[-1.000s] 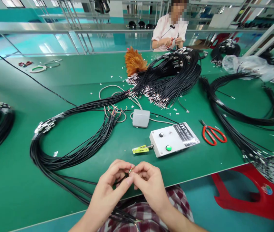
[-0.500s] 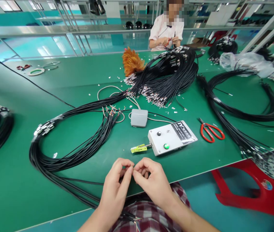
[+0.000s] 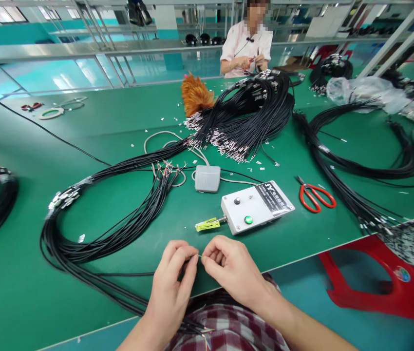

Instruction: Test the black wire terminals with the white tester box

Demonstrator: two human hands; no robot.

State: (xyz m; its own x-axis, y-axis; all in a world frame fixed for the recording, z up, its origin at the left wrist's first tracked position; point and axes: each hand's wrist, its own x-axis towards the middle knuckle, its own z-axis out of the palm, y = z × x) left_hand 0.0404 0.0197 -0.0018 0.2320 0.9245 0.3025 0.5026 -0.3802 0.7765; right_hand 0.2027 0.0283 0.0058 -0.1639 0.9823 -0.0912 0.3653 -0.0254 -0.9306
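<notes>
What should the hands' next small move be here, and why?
Probably a gentle straightening draw of the right hand along the thin pale strand, the left hand holding firm: the strand bridges the narrow gap between them, and each hand's thumb and forefinger pinch at it.

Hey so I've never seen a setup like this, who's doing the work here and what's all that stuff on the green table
There is no robot here: a person works barehanded, seen from a camera worn on their own head, looking forward and down. The left hand and right hand are close together, a thin strand pinched between their fingertips. On the green table, just beyond, sits a pale box with a lit green button and a yellow-green clip at one end. Behind it is a grey block; to the right lies a red-handled tool. Bundles of black cables spread around. A co-worker is across the table.
</notes>
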